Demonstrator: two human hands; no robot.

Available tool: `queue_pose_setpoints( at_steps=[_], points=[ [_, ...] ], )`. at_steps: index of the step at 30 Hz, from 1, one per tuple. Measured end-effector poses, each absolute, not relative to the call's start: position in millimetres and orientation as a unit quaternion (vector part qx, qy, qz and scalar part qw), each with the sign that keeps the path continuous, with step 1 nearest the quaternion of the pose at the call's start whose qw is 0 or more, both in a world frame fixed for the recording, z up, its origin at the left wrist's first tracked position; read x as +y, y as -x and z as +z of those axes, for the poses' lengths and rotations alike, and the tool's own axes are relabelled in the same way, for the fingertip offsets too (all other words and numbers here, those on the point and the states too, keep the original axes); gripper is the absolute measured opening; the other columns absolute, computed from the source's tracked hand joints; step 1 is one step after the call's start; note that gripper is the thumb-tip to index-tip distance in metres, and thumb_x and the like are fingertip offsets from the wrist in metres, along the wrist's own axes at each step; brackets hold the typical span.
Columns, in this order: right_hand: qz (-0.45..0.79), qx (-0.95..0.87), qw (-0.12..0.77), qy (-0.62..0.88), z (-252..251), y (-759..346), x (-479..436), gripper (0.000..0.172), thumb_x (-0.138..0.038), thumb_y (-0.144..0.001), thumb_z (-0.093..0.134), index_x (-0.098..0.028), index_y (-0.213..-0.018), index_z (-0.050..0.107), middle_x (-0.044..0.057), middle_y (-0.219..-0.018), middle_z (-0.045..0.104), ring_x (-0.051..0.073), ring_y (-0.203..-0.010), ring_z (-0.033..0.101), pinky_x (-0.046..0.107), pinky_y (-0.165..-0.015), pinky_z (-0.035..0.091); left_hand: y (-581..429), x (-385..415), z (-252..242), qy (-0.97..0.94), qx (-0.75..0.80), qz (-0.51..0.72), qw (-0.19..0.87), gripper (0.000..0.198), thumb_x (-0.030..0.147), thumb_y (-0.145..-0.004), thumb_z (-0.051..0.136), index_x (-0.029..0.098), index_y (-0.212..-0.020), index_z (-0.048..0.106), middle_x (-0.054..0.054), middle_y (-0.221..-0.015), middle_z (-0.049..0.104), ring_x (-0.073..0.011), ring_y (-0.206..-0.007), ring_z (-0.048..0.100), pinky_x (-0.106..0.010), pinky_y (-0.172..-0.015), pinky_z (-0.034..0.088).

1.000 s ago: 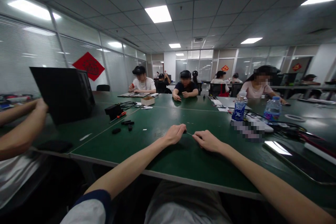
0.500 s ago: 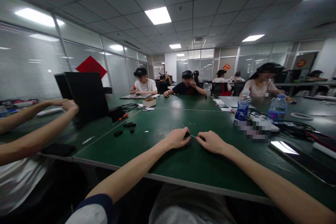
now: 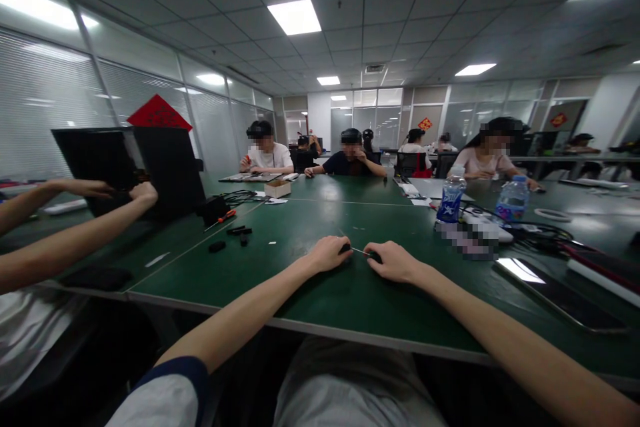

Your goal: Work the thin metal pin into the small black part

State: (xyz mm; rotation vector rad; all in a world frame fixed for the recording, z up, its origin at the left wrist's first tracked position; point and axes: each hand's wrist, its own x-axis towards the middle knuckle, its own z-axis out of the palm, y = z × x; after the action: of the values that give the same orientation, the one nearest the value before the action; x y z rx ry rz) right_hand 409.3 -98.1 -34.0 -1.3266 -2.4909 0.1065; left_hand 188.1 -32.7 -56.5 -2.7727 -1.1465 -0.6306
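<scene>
My left hand (image 3: pixel 329 253) rests on the green table (image 3: pixel 300 220), its fingers closed round a small black piece (image 3: pixel 345 248). Facing it, my right hand (image 3: pixel 393 261) is closed on another small black piece (image 3: pixel 374 257). A thin light-coloured rod or strip (image 3: pixel 359 251) spans the short gap between the two pieces. Exactly what the pieces are is too small to tell. Left of my hands lie several small black parts (image 3: pixel 239 231) and a small white scrap (image 3: pixel 272 243).
An orange-handled screwdriver (image 3: pixel 227 215) lies near a small open box (image 3: pixel 277 188). At the right are a blue-labelled bottle (image 3: pixel 451 197), a second bottle (image 3: pixel 513 200), cables and a phone (image 3: pixel 560 293). Another person's arms (image 3: pixel 75 240) reach to a black box (image 3: pixel 170 173) at the left.
The view has shifted, so the table objects appear further left. The black piece at my right hand shows more clearly. The neighbour's hands have moved apart, and the black box is now opened wider.
</scene>
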Motion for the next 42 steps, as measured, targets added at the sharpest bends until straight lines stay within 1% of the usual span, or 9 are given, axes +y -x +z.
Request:
queue_pose_setpoints(
  at_steps=[7, 18, 22, 30, 36, 42],
  points=[
    [0.042, -0.873, 0.154, 0.461, -31, -409, -100, 0.032, -0.037, -0.091, 0.041, -0.022, -0.113, 0.058, 0.007, -0.099, 0.065, 0.019, -0.083, 0.06, 0.027, -0.073, 0.041, -188, -32, -57, 0.905, -0.361, -0.223, 0.015, 0.03, 0.044, -0.087, 0.045, 0.021, -0.098, 0.061, -0.005, -0.083, 0.065, -0.018, -0.074, 0.059, -0.025, -0.062, 0.039],
    [0.034, -0.881, 0.147, 0.448, -33, -408, -99, 0.033, -0.034, -0.093, 0.037, -0.021, -0.11, 0.062, 0.006, -0.091, 0.066, 0.016, -0.074, 0.059, 0.025, -0.066, 0.04, -188, -33, -57, 0.904, -0.357, -0.237, 0.013, 0.027, 0.044, -0.087, 0.046, 0.022, -0.097, 0.06, -0.004, -0.083, 0.064, -0.0169, -0.072, 0.058, -0.024, -0.062, 0.038],
    [0.045, -0.886, 0.152, 0.436, -32, -409, -100, 0.032, -0.033, -0.093, 0.038, -0.021, -0.111, 0.062, 0.006, -0.095, 0.067, 0.017, -0.078, 0.06, 0.025, -0.071, 0.041, -188, -34, -57, 0.908, -0.347, -0.237, 0.005, 0.028, 0.044, -0.086, 0.047, 0.022, -0.097, 0.06, -0.004, -0.084, 0.064, -0.0168, -0.074, 0.059, -0.023, -0.063, 0.038],
    [0.069, -0.897, 0.165, 0.404, -25, -412, -106, 0.031, -0.03, -0.091, 0.041, -0.021, -0.111, 0.063, 0.005, -0.097, 0.067, 0.018, -0.083, 0.061, 0.026, -0.075, 0.043, -188, -37, -55, 0.911, -0.321, -0.255, -0.043, 0.028, 0.043, -0.085, 0.05, 0.018, -0.093, 0.06, -0.003, -0.08, 0.063, -0.0148, -0.071, 0.057, -0.022, -0.064, 0.04],
    [0.08, -0.897, 0.177, 0.398, -23, -414, -108, 0.03, -0.03, -0.09, 0.043, -0.02, -0.109, 0.064, 0.004, -0.097, 0.068, 0.017, -0.082, 0.061, 0.025, -0.074, 0.043, -190, -41, -53, 0.91, -0.295, -0.277, -0.089, 0.029, 0.044, -0.084, 0.052, 0.016, -0.089, 0.061, -0.002, -0.079, 0.063, -0.0131, -0.07, 0.055, -0.022, -0.065, 0.041],
    [0.074, -0.902, 0.178, 0.386, -21, -416, -109, 0.03, -0.028, -0.089, 0.044, -0.021, -0.109, 0.064, 0.004, -0.094, 0.068, 0.016, -0.081, 0.061, 0.025, -0.074, 0.043, -189, -39, -54, 0.911, -0.272, -0.289, -0.113, 0.029, 0.043, -0.083, 0.054, 0.015, -0.089, 0.061, -0.001, -0.077, 0.062, -0.0112, -0.068, 0.054, -0.021, -0.064, 0.04]
  ],
)
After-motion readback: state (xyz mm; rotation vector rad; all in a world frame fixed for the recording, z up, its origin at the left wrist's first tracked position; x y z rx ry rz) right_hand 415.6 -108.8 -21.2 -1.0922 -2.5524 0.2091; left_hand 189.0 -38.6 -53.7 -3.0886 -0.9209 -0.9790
